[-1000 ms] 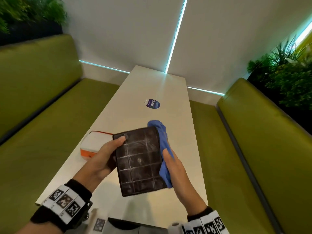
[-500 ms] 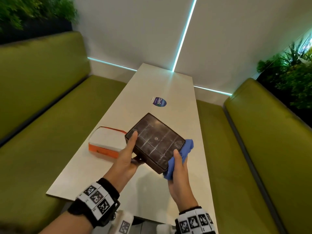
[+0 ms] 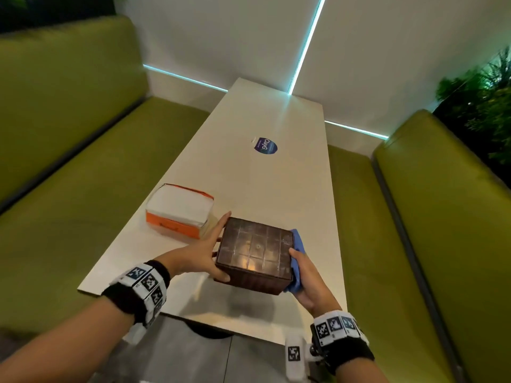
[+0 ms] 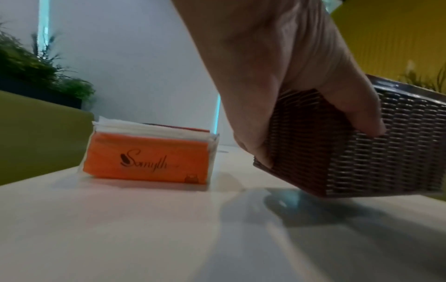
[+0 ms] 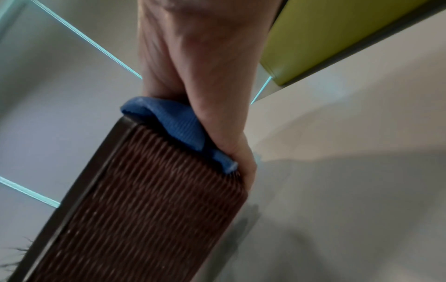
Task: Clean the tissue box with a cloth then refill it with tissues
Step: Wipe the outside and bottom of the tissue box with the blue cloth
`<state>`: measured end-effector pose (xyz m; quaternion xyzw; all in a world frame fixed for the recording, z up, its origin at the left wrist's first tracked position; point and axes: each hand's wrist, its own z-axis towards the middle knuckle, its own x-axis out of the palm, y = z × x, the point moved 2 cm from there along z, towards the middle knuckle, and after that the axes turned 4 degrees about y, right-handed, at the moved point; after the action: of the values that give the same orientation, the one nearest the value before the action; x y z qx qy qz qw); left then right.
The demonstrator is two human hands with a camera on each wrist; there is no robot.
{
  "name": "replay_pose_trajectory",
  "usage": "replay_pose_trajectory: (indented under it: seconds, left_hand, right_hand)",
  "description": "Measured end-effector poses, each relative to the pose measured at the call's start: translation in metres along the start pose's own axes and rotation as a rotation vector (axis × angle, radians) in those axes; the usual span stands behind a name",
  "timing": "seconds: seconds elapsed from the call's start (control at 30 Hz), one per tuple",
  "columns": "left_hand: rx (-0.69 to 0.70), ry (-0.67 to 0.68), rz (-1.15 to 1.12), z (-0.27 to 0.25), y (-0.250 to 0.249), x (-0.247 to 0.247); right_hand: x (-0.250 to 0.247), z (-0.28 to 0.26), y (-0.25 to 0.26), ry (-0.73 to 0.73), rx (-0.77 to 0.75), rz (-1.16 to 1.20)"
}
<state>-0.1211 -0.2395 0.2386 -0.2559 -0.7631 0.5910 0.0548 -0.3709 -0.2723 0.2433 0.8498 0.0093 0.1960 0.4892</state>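
I hold a brown woven tissue box [image 3: 254, 252] between both hands, tilted just above the near end of the table, its smooth gridded face up. My left hand [image 3: 213, 248] grips its left side, thumb on the near wall [image 4: 357, 106] and fingers along the far edge. My right hand [image 3: 301, 269] holds a blue cloth [image 3: 297, 244] pressed flat against the box's right side; in the right wrist view the cloth [image 5: 178, 122] is squeezed between palm and weave [image 5: 144, 209]. An orange pack of white tissues [image 3: 179, 211] [image 4: 147, 158] lies left of the box.
The long white table [image 3: 276, 189] runs away from me and carries a round blue sticker [image 3: 265, 145] mid-way. Green benches flank it on the left [image 3: 83, 189] and right [image 3: 442, 217]. Plants stand behind the right bench [image 3: 486, 106].
The box went from upright, facing me, to nearly flat and lower over the table. Both hands came down with it; the cloth moved from the box's far right edge to its right side.
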Motion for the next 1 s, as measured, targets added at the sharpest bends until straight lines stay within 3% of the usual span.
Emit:
replay_pose_trajectory:
  seconds: [0.13, 0.23, 0.43, 0.5, 0.6, 0.67, 0.73, 0.83, 1.0]
  left_hand:
    - [-0.002, -0.041, 0.057, 0.007, 0.012, 0.000]
    - [0.040, -0.114, 0.090, 0.016, 0.016, 0.005]
    - [0.000, -0.182, 0.055, 0.022, 0.025, -0.009]
    - [0.014, -0.164, 0.077, 0.024, 0.027, -0.014]
    - [0.040, -0.162, 0.120, 0.028, 0.031, -0.017]
    - [0.058, -0.164, 0.133, 0.029, 0.033, -0.018]
    - [0.085, -0.172, 0.141, 0.030, 0.033, -0.018]
    - [0.118, -0.198, 0.182, 0.033, 0.033, -0.018]
    - [0.216, -0.257, 0.247, 0.035, 0.038, -0.015]
  right_hand:
    - [-0.010, 0.017, -0.008, -0.098, -0.062, -0.115]
    - [-0.011, 0.024, -0.007, -0.211, -0.132, -0.331]
    - [-0.009, 0.010, 0.034, -0.283, -0.178, -0.758]
    - [-0.008, -0.001, 0.056, -0.325, -0.211, -0.785]
    - [0.002, -0.014, 0.075, -0.351, -0.325, -0.634]
    - [0.014, -0.010, 0.077, -0.320, -0.443, -0.734]
    - [0.024, 0.009, 0.061, -0.196, -0.495, -0.990]
    - [0.029, 0.035, 0.014, -0.015, -0.383, -1.399]
    - [0.046, 0.024, -0.010, -0.114, -0.426, -1.717]
